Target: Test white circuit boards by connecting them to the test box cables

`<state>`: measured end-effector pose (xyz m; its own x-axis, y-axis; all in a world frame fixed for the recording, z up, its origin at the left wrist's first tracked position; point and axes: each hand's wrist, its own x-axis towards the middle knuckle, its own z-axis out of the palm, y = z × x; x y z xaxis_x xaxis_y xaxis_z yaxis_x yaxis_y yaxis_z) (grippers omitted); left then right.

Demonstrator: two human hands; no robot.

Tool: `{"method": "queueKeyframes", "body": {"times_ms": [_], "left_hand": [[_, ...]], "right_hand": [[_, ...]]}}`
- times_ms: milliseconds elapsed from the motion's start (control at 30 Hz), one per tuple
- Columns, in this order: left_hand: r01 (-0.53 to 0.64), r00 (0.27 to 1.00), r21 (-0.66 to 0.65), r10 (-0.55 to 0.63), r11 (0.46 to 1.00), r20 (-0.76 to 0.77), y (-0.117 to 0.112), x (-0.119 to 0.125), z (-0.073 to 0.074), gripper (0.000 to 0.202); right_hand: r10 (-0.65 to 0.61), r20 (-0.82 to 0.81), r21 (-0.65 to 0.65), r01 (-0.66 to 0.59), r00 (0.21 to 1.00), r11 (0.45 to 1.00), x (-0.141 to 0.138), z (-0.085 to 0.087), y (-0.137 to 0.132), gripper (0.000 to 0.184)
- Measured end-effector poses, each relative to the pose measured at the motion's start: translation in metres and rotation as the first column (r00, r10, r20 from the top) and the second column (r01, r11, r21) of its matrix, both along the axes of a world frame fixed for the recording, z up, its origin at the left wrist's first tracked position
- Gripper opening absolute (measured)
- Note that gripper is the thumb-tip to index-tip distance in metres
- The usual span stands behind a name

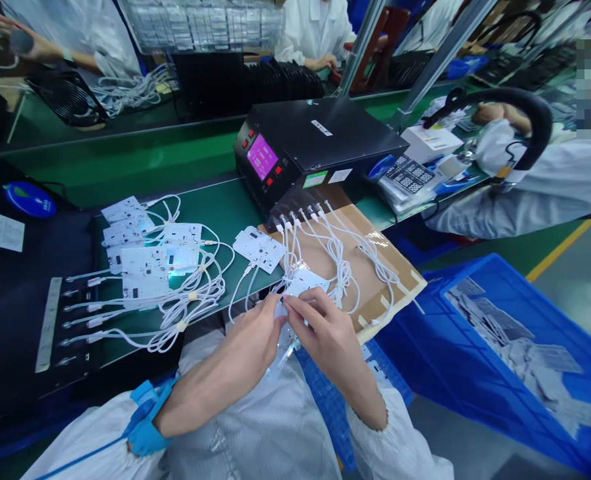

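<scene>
My left hand [260, 333] and my right hand [320, 330] meet at the table's near edge. Both pinch a white card [302, 283] with a white cable attached, held above my lap. Just beyond them several white cables [342, 263] run across a brown cardboard sheet [400, 280] into the front of a black tester box [320, 143] with a pink screen [262, 157]. Another white card [259, 248] lies flat to the left of the cardboard. A blue strap [148, 420] wraps my left wrist.
A pile of white cards and coiled cables [160, 273] lies on the green mat [225, 207] at left, beside a black fixture [25, 320]. A blue bin [480, 373] of packets stands on the floor at right. Other people in white coats work beyond and at right.
</scene>
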<state>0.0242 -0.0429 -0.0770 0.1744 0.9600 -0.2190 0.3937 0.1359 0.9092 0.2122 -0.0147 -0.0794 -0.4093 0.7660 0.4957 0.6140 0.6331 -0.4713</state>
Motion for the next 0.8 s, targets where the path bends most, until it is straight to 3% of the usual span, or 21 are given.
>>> {"method": "queueKeyframes", "body": {"times_ms": [100,233,333,433,600,800], "left_hand": [[0.092,0.989,0.025,-0.089,0.995,-0.116,0.002,0.006,0.004,0.039],[0.11,0.98,0.002,-0.109,0.994,-0.165,0.006,0.01,0.008,0.039],[0.129,0.975,-0.063,-0.139,0.99,-0.176,0.007,0.009,0.008,0.042],[0.142,0.975,-0.079,-0.153,0.987,-0.162,0.007,0.006,0.009,0.042],[0.18,0.98,-0.058,-0.184,0.982,-0.069,0.008,0.014,0.014,0.036],[0.193,0.981,0.033,-0.193,0.981,-0.006,0.013,0.044,0.014,0.041]], "right_hand": [[-0.023,0.021,-0.01,0.023,1.0,1.0,-0.001,-0.004,-0.002,0.022],[-0.037,-0.003,-0.051,0.037,0.999,0.998,-0.001,-0.008,-0.009,0.027],[-0.126,-0.083,-0.051,0.122,0.989,0.991,0.008,-0.013,-0.024,0.032],[-0.246,-0.13,-0.053,0.241,0.961,0.969,0.025,-0.023,-0.048,0.024],[-0.262,-0.026,-0.206,0.252,0.965,0.946,0.05,-0.045,-0.082,0.004],[-0.337,-0.021,-0.161,0.329,0.941,0.93,0.069,-0.047,-0.081,0.008]]}}
